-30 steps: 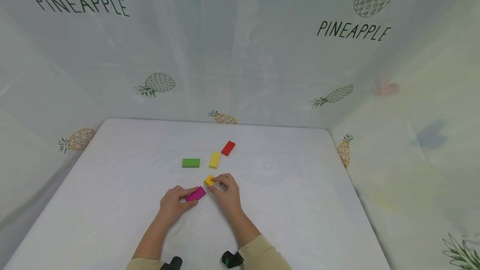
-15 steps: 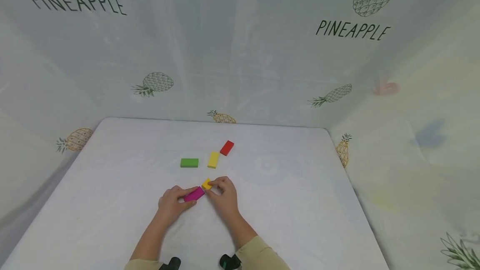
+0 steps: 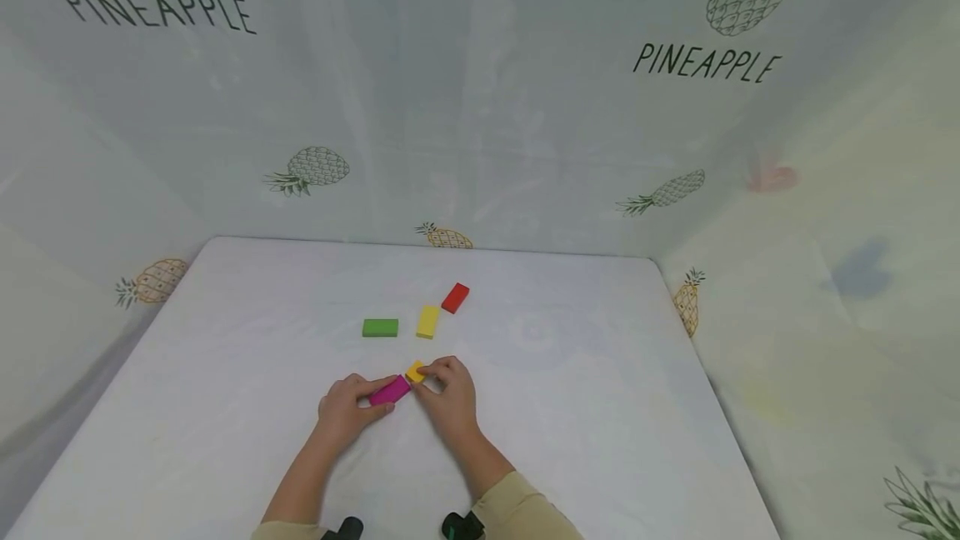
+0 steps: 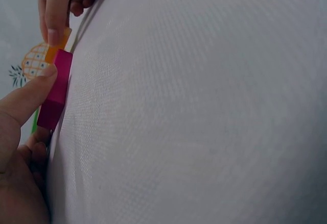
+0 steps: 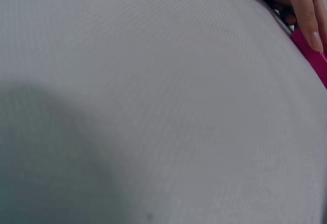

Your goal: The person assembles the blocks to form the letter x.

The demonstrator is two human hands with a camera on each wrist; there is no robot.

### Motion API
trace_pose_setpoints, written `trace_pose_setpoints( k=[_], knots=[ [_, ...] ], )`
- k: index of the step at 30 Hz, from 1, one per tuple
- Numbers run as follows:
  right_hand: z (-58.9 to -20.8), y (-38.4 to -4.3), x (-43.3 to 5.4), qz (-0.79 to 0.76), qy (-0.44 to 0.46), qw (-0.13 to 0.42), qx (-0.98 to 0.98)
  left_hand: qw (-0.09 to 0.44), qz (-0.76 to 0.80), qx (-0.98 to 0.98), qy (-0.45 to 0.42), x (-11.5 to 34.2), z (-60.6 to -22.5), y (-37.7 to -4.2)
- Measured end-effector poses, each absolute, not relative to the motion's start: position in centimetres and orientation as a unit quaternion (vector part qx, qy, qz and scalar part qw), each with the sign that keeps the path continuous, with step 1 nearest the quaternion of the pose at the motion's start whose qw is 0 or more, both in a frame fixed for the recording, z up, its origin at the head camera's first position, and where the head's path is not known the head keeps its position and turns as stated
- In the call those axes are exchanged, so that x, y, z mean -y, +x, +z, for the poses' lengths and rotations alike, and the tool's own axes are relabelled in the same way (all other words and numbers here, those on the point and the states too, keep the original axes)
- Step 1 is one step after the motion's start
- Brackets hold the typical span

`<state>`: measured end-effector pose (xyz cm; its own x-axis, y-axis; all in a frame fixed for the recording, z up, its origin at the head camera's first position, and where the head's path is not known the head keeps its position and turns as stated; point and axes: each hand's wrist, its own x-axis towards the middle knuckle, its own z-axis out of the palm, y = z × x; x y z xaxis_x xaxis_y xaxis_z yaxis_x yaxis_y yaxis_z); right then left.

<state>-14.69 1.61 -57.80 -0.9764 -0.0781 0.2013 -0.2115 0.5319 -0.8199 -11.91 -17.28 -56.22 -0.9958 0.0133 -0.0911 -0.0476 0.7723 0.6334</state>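
Risks: a magenta oblong block [image 3: 391, 390] is being held by its two long sides in the grip of the left hand [image 3: 342, 412]. A yellow-orange block [image 3: 413, 372], shape partly covered, is being pinched in the grip of the right hand [image 3: 452, 401], just beside it at two o'clock; contact is not being shown clearly. By too hard a push, the magenta piece might be getting twisted askew; by a slack pinch, the yellow-orange one tipped.

Count, from the magenta piece:
- Blocks, material undetermined, five: magenta, one; yellow-orange, one; green oblong block [image 3: 381, 328], one, twelve o'clock; pale-yellow oblong block [image 3: 427, 322], one, and red oblong block [image 3: 455, 298], one, farther, both one o'clock.
- Hands, two.
- White cloth-covered worktop [image 3: 600, 398], one.
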Motion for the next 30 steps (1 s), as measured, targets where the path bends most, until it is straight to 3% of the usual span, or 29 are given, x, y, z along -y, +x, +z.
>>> trace_pose_setpoints(
  k=[30],
  knots=[
    [-57.66,-14.81,-1.16,0.430,0.071,0.065,0.897,0.055,0.337,-0.940,-0.018,17.16,-55.83,-11.82]
  ],
)
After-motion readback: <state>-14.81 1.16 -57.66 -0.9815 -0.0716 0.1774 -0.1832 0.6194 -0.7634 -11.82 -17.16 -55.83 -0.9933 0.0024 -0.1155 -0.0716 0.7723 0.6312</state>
